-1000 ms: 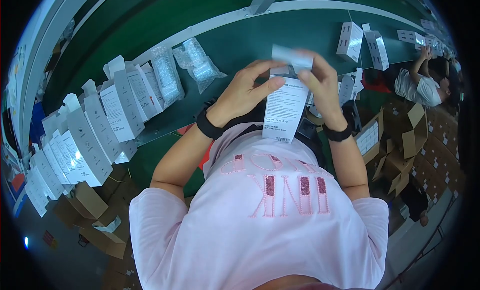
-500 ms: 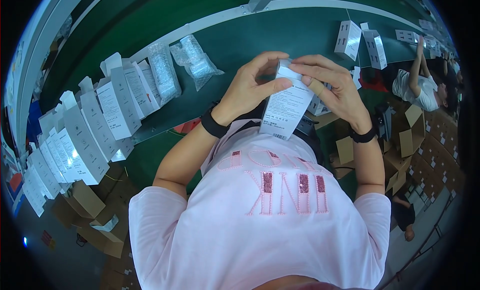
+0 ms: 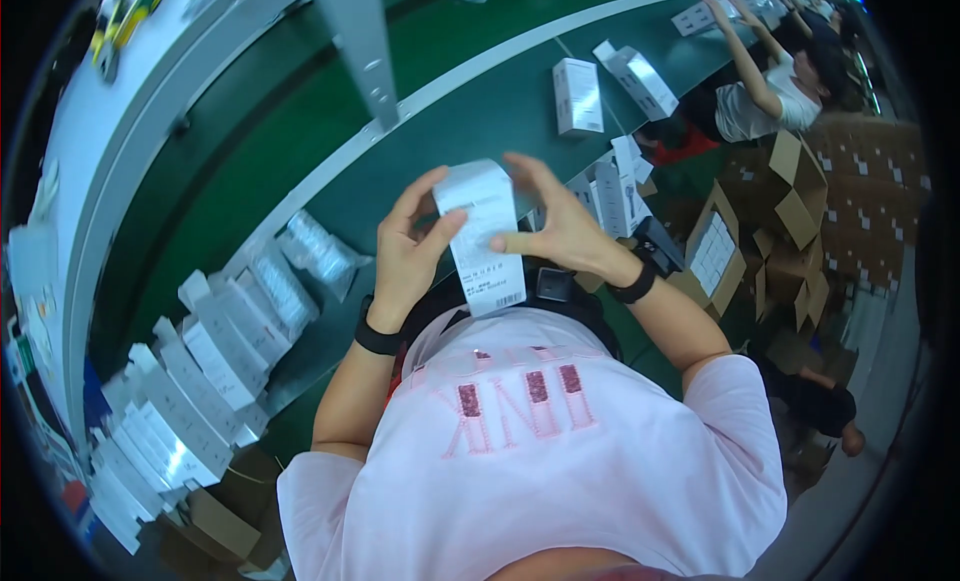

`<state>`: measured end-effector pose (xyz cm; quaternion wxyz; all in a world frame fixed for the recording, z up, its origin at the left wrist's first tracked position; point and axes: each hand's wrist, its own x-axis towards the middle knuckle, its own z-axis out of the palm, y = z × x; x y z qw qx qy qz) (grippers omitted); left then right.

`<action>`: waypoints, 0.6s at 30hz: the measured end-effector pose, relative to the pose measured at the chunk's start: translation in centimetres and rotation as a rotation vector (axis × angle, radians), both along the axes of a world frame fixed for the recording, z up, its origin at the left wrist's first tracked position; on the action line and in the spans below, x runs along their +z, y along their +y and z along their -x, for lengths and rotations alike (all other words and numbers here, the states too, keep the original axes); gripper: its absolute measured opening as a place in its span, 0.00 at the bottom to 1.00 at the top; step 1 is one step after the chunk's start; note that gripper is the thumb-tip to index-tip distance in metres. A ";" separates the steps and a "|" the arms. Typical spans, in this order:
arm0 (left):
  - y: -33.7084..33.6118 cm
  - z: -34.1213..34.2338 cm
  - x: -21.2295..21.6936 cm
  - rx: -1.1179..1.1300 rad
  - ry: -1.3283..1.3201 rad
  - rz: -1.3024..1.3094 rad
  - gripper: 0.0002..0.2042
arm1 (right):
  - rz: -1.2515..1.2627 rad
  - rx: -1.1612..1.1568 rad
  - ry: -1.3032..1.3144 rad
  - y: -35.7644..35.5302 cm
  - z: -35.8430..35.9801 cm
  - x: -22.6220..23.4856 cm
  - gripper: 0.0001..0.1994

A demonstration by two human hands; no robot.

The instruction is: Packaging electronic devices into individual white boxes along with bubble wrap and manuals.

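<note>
Head view, fingers (image 3: pixel 417 195) on white box (image 3: pixel 484 256), bubble-wrapped packs (image 3: pixel 325 257), open cartons (image 3: pixel 798 195)

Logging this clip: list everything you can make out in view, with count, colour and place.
Handled box: one, white, centre
Lower-left boxes: several overlapping, white, standing in a row
Bubble-wrapped packs: two, silvery-clear, left of centre
Far boxes: two, white, upper middle
Boxes by the right wrist: a few, white, exact count unclear
Worktable: one, green, across the upper half
Metal upright: one, grey, top
Tool: at least one, yellow, upper left
Cartons: many, brown, right and lower left
Co-workers: at least two, white and dark clothing, right
Wristbands: two, black, wrists
Shirt: one, pale pink, lower middle
Left hand: one, bare, thumb on handled box
Right hand: one, bare, thumb at handled box
</note>
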<state>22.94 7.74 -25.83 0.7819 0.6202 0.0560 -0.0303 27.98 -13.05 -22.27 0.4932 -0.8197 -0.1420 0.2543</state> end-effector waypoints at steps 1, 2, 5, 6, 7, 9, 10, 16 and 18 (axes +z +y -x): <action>-1.1 -1.0 -0.8 0.076 -0.006 -0.010 0.23 | -0.096 -0.019 0.189 -0.4 -0.2 -0.5 0.50; -2.1 -2.3 -1.3 0.058 -0.016 -0.012 0.23 | -0.100 -0.036 0.178 -0.7 -0.7 -1.3 0.50; -4.3 -7.1 -4.0 0.176 0.066 0.044 0.23 | 0.050 -0.225 0.088 -2.4 -4.4 -3.8 0.48; -5.1 -8.7 -4.5 0.165 0.066 0.037 0.23 | 0.085 -0.262 -0.101 -4.0 -5.9 -5.8 0.47; -5.9 -10.1 -4.9 0.165 0.044 -0.146 0.25 | 0.122 -0.296 -0.290 -5.7 -7.3 -7.3 0.46; -6.7 -12.6 -5.9 0.208 -0.062 -0.458 0.33 | 0.231 -0.391 -0.418 -8.8 -10.1 -7.8 0.46; -7.1 -13.7 -6.3 0.207 -0.071 -0.465 0.33 | 0.293 -0.429 -0.573 -10.7 -11.9 -9.1 0.46; -12.0 -20.9 -8.7 0.111 -0.284 -0.772 0.40 | 0.612 -0.518 -0.327 -12.8 -20.5 -14.1 0.58; -13.7 -22.0 -11.2 0.073 -0.316 -0.766 0.43 | 0.767 -0.408 -0.218 -12.9 -21.6 -16.7 0.57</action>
